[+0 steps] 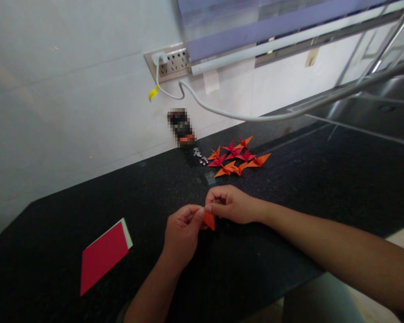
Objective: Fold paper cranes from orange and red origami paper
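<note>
Orange paper [209, 220]: small folded piece, partly hidden in the grip
Visible flap: flat, tapering to a sharp point
Tip: aimed downward in the view
Hold: pinched at its upper end between left hand [182, 232] and right hand [234, 205]

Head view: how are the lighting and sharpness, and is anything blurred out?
Head view: dim light, the black countertop darkest toward the bottom; head view: a dark object by the wall is pixelated past recognition; head view: the held orange paper looks soft, its finer folds hard to read.
</note>
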Tool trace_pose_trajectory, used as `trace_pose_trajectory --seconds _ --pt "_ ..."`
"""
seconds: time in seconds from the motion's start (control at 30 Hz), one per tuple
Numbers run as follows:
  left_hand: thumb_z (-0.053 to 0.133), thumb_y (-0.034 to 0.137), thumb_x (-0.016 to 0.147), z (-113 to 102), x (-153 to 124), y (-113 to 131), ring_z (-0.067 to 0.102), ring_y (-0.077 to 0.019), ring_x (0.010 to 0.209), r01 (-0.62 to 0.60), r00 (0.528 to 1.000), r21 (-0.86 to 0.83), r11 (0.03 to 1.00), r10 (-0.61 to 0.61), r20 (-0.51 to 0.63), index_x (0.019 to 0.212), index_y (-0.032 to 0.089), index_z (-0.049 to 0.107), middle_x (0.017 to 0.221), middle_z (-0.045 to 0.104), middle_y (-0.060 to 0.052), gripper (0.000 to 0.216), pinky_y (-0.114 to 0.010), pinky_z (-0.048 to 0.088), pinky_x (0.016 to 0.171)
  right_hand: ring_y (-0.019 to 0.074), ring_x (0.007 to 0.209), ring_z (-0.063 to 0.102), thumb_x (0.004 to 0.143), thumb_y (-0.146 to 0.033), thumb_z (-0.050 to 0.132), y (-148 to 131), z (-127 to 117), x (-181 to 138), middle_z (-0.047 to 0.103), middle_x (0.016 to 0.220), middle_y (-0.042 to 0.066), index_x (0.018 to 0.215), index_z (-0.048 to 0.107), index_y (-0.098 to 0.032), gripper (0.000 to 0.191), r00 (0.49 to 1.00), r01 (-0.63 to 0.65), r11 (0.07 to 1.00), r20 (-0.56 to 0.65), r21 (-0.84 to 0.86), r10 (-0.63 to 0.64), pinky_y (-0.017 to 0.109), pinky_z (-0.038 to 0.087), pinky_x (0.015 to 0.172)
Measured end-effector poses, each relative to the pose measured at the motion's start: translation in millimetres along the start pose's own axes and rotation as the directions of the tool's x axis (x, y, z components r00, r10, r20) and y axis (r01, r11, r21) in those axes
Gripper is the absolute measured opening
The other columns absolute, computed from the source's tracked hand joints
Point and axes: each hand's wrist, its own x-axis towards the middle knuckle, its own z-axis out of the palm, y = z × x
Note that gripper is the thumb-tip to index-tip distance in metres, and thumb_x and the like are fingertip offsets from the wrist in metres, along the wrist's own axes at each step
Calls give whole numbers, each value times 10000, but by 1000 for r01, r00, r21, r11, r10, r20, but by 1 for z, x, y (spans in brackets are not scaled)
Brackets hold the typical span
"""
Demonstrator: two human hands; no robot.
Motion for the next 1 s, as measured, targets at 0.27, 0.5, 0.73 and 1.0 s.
trace_pose_trajectory --seconds 0.27,0.5,0.73,1.0 --pt "541 331 781 3 -2 3 592 -118 603 44 999 -130 991 -43 9 738 142 632 649 641 -10 214 -233 503 586 47 473 371 769 -232 522 -1 1 -1 431 534 -58 667 506 -138 139 998 27 998 -55 53 -24 164 305 440" --pt "606 290 733 6 0 8 580 -90 568 105 994 -192 976 -106 7 723 137 622 622 644 4 155 -194 484 574 45 454 364 758 -236 534 -1 3 2 432 509 -64 641 497 -144 154 992 -6 992 -121 125 21 166 299 437" --pt "588 285 750 4 -2 4 562 -83 561 25 998 -95 995 -20 59 685 146 612 593 623 17 156 -176 454 551 63 503 428 768 -294 554 1 1 -1 489 552 -39 651 524 -139 196 997 32 999 -65 5 -32 176 333 475" --pt "627 268 709 7 -2 6 595 -102 609 65 996 -178 982 -52 73 763 149 609 648 642 9 132 -201 474 587 75 543 445 788 -319 535 2 0 0 503 589 -17 644 516 -134 235 988 71 997 -140 34 -66 186 361 497"
